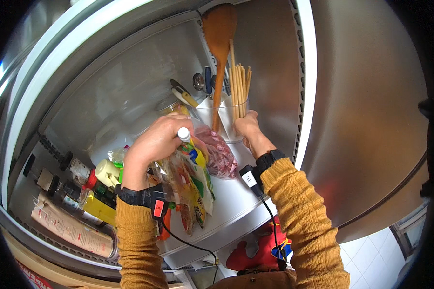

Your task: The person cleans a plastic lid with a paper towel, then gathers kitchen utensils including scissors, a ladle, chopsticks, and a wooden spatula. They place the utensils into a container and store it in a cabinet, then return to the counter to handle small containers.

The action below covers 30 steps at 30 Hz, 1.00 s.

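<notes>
My right hand (249,128) grips the right side of a clear utensil holder (228,139) on a white shelf. The holder carries a large wooden spatula (220,32), a bundle of chopsticks (239,86), a metal spoon (199,82) and knives with pale handles (190,98). My left hand (159,135) is bent over the upright food packets (193,188), beside a white cap (184,134); its fingertips are hidden, so I cannot tell whether it holds anything. Between my hands lies a clear bag of reddish wrapped items (217,153).
Bottles and jars (80,171) and a long pinkish package (72,227) fill the rack at the left. A pale yellow container (106,172) stands near my left wrist. The metal side wall (275,83) and white rim (308,72) rise at the right. Cables hang from both wrists.
</notes>
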### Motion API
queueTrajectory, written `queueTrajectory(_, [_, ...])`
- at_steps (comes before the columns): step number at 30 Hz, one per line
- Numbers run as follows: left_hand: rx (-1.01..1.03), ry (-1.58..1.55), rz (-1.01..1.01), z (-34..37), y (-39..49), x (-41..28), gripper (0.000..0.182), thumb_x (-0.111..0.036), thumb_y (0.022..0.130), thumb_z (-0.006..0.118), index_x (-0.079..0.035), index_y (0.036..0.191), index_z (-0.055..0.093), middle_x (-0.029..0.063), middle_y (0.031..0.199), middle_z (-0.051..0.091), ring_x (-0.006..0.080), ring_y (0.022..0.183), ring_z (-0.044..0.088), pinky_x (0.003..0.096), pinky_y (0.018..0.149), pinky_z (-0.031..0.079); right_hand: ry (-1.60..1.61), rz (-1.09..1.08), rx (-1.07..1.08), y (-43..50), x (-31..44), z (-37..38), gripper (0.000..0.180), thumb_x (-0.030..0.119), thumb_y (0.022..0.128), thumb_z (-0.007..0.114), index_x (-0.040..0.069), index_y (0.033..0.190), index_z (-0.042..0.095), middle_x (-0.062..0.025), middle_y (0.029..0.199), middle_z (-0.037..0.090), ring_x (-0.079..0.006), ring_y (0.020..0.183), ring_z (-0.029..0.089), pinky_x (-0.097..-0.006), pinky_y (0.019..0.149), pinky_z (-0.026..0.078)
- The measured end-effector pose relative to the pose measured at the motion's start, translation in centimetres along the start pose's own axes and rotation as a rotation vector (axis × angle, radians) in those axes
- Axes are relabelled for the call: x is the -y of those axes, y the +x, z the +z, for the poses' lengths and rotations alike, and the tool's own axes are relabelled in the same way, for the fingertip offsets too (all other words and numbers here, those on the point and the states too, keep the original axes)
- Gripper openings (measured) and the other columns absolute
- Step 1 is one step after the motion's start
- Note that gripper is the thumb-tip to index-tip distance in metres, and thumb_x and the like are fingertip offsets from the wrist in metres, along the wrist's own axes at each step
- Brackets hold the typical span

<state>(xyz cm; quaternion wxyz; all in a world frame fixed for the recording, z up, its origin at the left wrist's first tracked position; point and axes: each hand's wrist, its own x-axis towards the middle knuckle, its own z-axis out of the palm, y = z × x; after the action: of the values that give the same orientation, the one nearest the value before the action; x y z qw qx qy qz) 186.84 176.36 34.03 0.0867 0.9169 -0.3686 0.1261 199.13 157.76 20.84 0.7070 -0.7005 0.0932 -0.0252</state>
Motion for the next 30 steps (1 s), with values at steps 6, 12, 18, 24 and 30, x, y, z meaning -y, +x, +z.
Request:
queueTrajectory(6, [-0.014,-0.018,0.003,0.1,-0.3,0.1,0.018,0.008,0.070,0.059,-0.004,0.083,0.058,0.0102,0.084,0.060,0.0319,0.087,0.057,0.0372,0.076,0.046,-0.033,-0.003,0.024,1.4,0.4,-0.1,0.049,0.009,0.080,0.054,-0.004,0.126,0.043,-0.0253,0.116,0.057,-0.0333,0.107,0.059,-0.0377,0.084,0.048])
queueTrajectory(12, [-0.029,-0.027,0.059,0.2,-0.1,0.1,0.017,0.007,0.071,0.058,-0.003,0.084,0.059,0.0107,0.084,0.060,0.0320,0.088,0.057,0.0376,0.078,0.046,-0.082,-0.071,0.105,2.4,-0.3,0.0,0.052,0.007,0.079,0.053,-0.005,0.128,0.040,-0.0266,0.116,0.056,-0.0347,0.105,0.059,-0.0394,0.083,0.048])
queueTrajectory(18, [-0.043,-0.054,0.101,0.1,-0.3,-0.1,0.013,0.003,0.072,0.057,-0.003,0.083,0.058,0.0125,0.084,0.059,0.0317,0.086,0.057,0.0379,0.077,0.046,-0.052,-0.082,0.157,2.0,-0.8,0.4,0.072,-0.001,0.069,0.059,0.008,0.133,0.028,-0.0158,0.122,0.049,-0.0380,0.109,0.051,-0.0596,0.078,0.044])
queueTrajectory(24, [-0.086,-0.014,0.155,0.2,-0.4,-0.1,0.005,-0.001,0.074,0.057,-0.001,0.078,0.055,0.0141,0.079,0.057,0.0330,0.082,0.055,0.0398,0.074,0.044,0.036,-0.324,0.127,-0.1,-0.2,0.3,0.094,0.029,0.069,0.078,-0.006,0.138,0.025,-0.0262,0.131,0.044,-0.0329,0.121,0.047,-0.0366,0.098,0.041])
queueTrajectory(30, [-0.090,-0.006,0.160,0.3,-0.4,0.1,0.004,-0.004,0.076,0.056,-0.001,0.077,0.054,0.0145,0.078,0.056,0.0328,0.081,0.055,0.0392,0.073,0.044,0.044,-0.406,-0.094,-0.7,2.0,1.6,0.093,0.041,0.067,0.078,-0.010,0.131,0.034,-0.0272,0.123,0.050,-0.0333,0.115,0.052,-0.0364,0.096,0.041])
